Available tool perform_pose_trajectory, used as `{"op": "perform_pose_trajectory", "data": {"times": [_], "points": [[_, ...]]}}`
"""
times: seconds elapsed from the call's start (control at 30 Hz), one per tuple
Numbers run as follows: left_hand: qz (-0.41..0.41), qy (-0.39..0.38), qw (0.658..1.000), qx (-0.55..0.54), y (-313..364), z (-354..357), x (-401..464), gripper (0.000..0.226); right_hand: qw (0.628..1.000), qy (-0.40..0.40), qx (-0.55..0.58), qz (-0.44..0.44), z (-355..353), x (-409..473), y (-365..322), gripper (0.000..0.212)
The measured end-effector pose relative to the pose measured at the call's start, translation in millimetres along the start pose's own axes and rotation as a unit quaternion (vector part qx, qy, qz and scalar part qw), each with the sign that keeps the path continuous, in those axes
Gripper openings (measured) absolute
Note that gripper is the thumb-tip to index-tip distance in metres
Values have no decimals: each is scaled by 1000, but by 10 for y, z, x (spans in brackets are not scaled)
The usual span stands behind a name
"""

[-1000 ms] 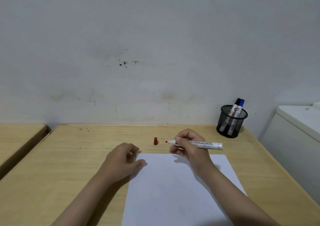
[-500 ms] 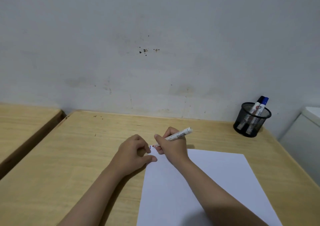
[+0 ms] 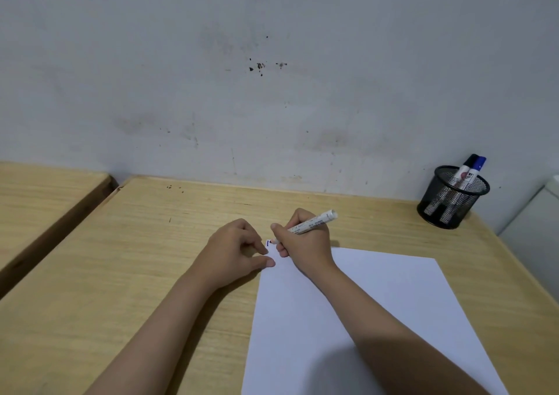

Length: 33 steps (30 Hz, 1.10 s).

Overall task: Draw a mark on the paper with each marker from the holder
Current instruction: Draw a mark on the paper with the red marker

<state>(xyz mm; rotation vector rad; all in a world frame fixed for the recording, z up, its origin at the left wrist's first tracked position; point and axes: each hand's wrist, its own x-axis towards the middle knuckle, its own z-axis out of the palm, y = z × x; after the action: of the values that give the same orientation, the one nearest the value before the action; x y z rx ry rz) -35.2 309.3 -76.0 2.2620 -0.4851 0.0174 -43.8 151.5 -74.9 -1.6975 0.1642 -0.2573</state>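
Observation:
My right hand (image 3: 305, 243) grips a white uncapped marker (image 3: 314, 223), its tip pointing left and down onto the far left corner of the white paper (image 3: 378, 301). A short dark mark (image 3: 267, 242) shows on the paper right at the tip. Curled into a loose fist, my left hand (image 3: 237, 249) rests on the table with its thumb on the paper's left corner. At the far right stands a black mesh holder (image 3: 453, 198) with two capped markers, one black-capped (image 3: 470, 161) and one blue-capped (image 3: 479, 164). The marker's red cap is hidden.
The wooden table (image 3: 151, 258) meets a grey wall at the back. A second wooden surface (image 3: 39, 195) lies to the left across a gap. A white cabinet (image 3: 535, 228) stands beyond the table's right edge.
My right hand swung the marker from level above the paper's far edge down to its left corner. My left hand stayed at that corner. The red cap went out of sight.

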Motion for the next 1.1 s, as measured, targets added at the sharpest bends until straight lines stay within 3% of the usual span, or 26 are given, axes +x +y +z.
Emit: {"op": "perform_pose_trajectory", "data": {"times": [0.47, 0.8, 0.93, 1.1], "points": [[-4, -1, 1000, 1, 2, 1, 13, 21, 999, -14, 18, 39, 0, 46, 26, 32], [1, -2, 1000, 6, -7, 2, -11, 18, 968, 139, 209, 6, -270, 52, -194, 20], [6, 31, 999, 3, 99, 64, 9, 18, 972, 108, 210, 8, -573, -64, -246, 11], [44, 43, 998, 24, 476, 250, 275, 24, 984, 85, 154, 0, -949, -306, -215, 19]]}}
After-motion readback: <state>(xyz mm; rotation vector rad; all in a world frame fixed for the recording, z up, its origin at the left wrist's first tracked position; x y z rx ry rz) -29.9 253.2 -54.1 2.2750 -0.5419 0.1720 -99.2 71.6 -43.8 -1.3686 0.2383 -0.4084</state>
